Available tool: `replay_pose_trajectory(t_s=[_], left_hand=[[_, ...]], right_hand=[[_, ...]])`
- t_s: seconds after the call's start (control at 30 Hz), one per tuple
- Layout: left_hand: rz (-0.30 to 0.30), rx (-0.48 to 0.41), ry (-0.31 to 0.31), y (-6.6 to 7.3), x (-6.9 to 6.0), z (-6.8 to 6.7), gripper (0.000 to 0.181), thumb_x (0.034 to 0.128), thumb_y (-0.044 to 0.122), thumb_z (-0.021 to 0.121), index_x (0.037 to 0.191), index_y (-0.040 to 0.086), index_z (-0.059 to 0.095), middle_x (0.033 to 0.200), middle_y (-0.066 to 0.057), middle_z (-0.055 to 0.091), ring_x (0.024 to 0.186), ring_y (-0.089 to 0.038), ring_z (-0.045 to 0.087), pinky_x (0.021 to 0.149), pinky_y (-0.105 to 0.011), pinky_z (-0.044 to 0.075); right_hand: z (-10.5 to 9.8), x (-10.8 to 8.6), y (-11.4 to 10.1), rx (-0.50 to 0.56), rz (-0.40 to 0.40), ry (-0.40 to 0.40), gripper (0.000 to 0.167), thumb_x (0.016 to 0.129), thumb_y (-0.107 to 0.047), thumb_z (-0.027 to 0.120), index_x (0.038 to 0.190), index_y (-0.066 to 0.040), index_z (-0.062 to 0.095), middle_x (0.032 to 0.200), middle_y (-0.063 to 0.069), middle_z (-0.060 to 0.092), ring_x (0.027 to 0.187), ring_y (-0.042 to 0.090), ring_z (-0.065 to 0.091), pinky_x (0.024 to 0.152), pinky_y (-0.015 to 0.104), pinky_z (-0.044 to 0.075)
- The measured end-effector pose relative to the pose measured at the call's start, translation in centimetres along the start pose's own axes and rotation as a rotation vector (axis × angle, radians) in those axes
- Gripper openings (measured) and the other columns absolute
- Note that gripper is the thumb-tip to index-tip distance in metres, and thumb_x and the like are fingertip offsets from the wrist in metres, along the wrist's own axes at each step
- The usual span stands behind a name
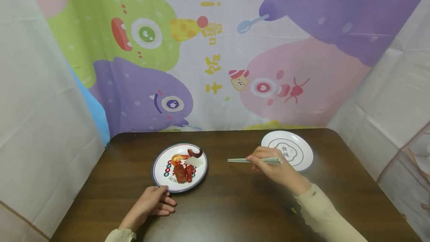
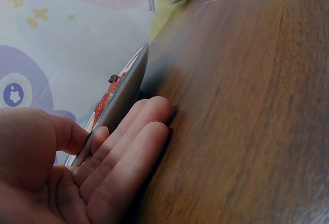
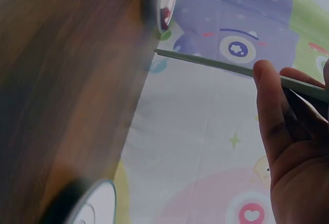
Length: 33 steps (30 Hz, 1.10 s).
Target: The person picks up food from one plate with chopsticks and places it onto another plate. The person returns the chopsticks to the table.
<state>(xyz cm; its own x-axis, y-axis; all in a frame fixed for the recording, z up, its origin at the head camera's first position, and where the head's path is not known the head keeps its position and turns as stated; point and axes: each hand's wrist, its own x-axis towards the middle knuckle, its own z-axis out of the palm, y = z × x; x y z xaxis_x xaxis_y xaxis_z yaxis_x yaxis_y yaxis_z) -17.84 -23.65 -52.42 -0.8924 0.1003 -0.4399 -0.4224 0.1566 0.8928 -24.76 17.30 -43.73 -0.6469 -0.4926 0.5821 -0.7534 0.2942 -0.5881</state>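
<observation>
My left hand (image 1: 151, 202) pinches the near rim of a white plate (image 1: 161, 167) with a dark edge, thumb on top and a finger underneath. The left wrist view shows the thumb (image 2: 69, 134) on that rim, the other fingers stretched out below. Several foods lie on this plate: a shrimp (image 1: 179, 158), a curled octopus tentacle (image 1: 195, 154), a pale translucent piece (image 1: 194, 162) and brown-red pieces (image 1: 180, 173). In my right hand (image 1: 272, 167) is a pair of pale green chopsticks (image 1: 239, 160), held above the table. Their tips point left toward the food, apart from it, with nothing between them.
A second white plate (image 1: 304, 156) with a printed emblem sits at the back right, partly behind my right hand. The dark wooden table (image 1: 215, 212) ends at a cartoon-printed cloth (image 1: 215, 115). Pale hangings (image 1: 43, 122) flank both sides.
</observation>
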Motion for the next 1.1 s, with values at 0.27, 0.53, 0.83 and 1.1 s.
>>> replay_pose_trajectory(t_s=[0.27,0.53,0.83,1.1], left_hand=[[0.007,-0.002,-0.003,0.1,0.2,0.1,0.029,0.1073,0.027,0.04,0.096,0.003,0.052,0.081,-0.009,0.076,0.068,-0.019,0.075,0.06,-0.033,0.064],[0.008,0.005,0.007,0.0,0.2,0.1,0.029,0.1067,0.025,0.04,0.096,0.002,0.053,0.081,-0.009,0.076,0.067,-0.019,0.075,0.06,-0.033,0.064],[0.013,-0.002,-0.01,0.0,0.0,0.1,0.029,0.1067,0.025,0.04,0.097,0.002,0.054,0.082,-0.009,0.076,0.068,-0.019,0.075,0.06,-0.033,0.064],[0.011,0.003,-0.008,0.0,0.0,0.0,0.03,0.1061,0.025,0.04,0.096,0.001,0.055,0.082,-0.009,0.076,0.068,-0.018,0.075,0.06,-0.032,0.064]], right_hand=[[-0.6,-0.1,-0.1,-0.087,-0.029,-0.041,0.021,0.095,-0.006,0.071,0.082,-0.021,0.067,0.066,-0.011,0.054,0.06,-0.002,0.046,0.05,0.017,0.043],[-0.5,0.0,0.2,-0.083,-0.038,-0.101,0.018,0.094,-0.005,0.072,0.081,-0.017,0.072,0.072,0.0,0.063,0.065,-0.001,0.055,0.055,0.019,0.053],[0.2,-0.4,0.9,-0.215,-0.14,-0.101,0.01,0.092,-0.012,0.076,0.082,-0.015,0.075,0.079,-0.008,0.054,0.065,-0.005,0.052,0.056,0.009,0.047],[0.8,-0.7,0.9,-0.268,-0.184,-0.178,0.004,0.088,-0.015,0.08,0.087,-0.015,0.076,0.074,-0.01,0.055,0.064,-0.004,0.045,0.056,0.008,0.041]])
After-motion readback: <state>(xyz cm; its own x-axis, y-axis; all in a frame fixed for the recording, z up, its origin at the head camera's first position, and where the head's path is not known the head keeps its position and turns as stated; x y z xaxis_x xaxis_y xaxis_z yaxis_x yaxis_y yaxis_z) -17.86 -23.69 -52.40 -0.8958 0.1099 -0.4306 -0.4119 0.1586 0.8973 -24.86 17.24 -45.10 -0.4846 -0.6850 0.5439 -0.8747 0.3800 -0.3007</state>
